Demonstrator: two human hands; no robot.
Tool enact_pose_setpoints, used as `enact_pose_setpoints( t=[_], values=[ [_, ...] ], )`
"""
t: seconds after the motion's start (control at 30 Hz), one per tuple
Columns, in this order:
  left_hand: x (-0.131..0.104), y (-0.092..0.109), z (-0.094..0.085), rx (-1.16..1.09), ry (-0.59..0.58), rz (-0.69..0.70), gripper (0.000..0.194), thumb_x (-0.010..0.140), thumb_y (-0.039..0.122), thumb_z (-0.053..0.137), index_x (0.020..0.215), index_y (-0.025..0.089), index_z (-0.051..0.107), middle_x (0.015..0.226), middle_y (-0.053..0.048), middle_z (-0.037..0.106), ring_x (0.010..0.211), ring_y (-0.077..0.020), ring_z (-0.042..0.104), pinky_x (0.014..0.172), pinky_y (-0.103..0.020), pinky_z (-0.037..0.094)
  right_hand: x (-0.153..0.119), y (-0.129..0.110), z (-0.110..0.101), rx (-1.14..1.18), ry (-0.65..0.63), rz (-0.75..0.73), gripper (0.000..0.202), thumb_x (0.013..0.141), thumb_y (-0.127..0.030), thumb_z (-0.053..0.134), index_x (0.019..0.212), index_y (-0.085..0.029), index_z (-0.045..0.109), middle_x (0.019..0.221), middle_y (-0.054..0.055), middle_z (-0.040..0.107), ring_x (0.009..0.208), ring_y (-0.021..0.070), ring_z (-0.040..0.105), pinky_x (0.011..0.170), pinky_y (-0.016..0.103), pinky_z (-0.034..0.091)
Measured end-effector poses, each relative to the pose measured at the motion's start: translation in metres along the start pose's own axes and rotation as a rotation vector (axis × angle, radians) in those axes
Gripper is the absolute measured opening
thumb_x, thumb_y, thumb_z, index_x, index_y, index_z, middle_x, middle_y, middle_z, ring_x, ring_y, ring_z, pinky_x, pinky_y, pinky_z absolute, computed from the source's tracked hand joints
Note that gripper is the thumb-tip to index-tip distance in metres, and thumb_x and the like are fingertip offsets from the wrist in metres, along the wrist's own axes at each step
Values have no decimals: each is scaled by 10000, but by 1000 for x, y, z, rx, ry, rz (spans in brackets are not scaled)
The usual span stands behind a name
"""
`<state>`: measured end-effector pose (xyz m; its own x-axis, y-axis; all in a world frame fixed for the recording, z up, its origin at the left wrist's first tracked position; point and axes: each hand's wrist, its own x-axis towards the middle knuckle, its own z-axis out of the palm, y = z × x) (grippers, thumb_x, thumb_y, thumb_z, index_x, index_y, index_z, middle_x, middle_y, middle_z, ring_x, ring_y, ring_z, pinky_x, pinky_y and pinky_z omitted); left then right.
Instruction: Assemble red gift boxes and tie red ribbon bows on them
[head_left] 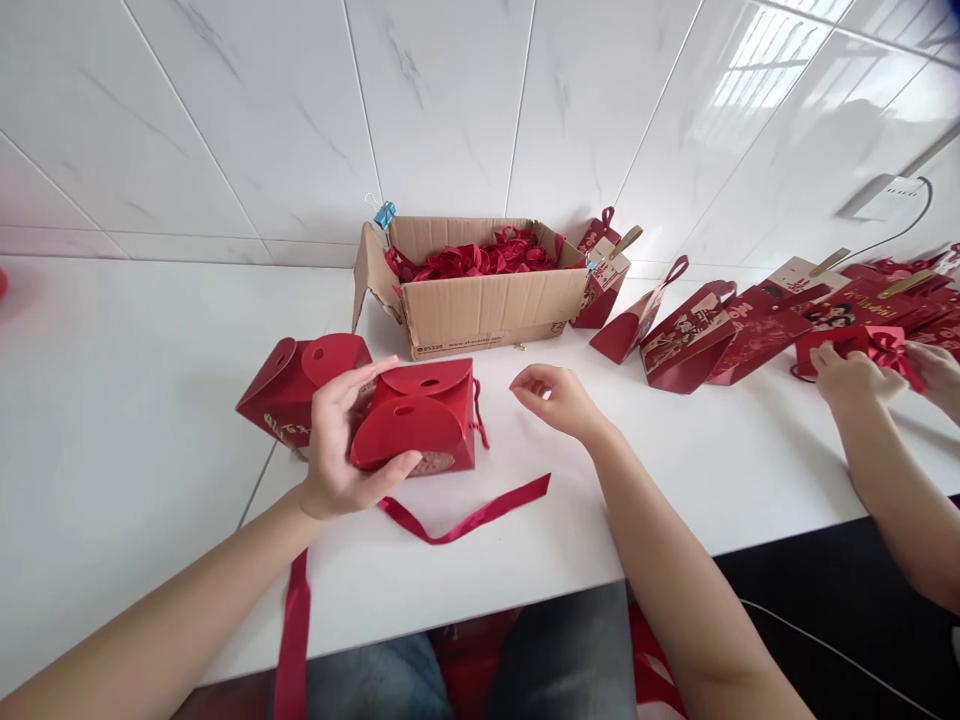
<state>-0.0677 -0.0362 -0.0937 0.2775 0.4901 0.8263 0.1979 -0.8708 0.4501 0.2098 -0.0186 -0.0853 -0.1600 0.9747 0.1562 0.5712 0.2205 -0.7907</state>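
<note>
A red gift box (420,410) with curved flaps folded over its top sits in my left hand (337,430), which grips its left side, thumb at the front. A red cord tassel (480,415) hangs at the box's right side. Just right of that, my right hand (551,398) hovers with its fingers loosely curled and nothing visible in them. Dark red ribbon (465,525) emerges from under the held box and lies on the white table; another length of ribbon (295,630) drops over the front edge. Behind my left hand stands a second red gift box (300,375).
A cardboard box (487,315) full of dark red ribbon bows (480,258) stands against the tiled wall, blue binder clips on its rim. Several finished red gift boxes (686,335) line up to the right. There, another person's hands (851,375) handle a red box with a bow.
</note>
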Motion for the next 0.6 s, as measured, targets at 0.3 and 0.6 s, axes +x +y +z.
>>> enact_pose_setpoints(
  t=[0.3,0.6],
  values=[
    [-11,-7,17,228,-59,-169,772,753,388,727,1364,206,294,1346,-179,401,1301,-315,412,1067,-542,402,-38,-48,9,-203,-882,-77,334,722,-369,693,1016,-220,642,620,-50,529,555,101,473,528,235,362],
    [-11,-7,17,211,-85,-206,731,783,423,696,1358,210,298,1346,-172,381,1317,-298,380,1092,-535,361,-43,-53,5,125,-1062,-343,123,711,-194,621,648,-198,515,746,-4,537,648,109,487,639,251,440]
  ],
)
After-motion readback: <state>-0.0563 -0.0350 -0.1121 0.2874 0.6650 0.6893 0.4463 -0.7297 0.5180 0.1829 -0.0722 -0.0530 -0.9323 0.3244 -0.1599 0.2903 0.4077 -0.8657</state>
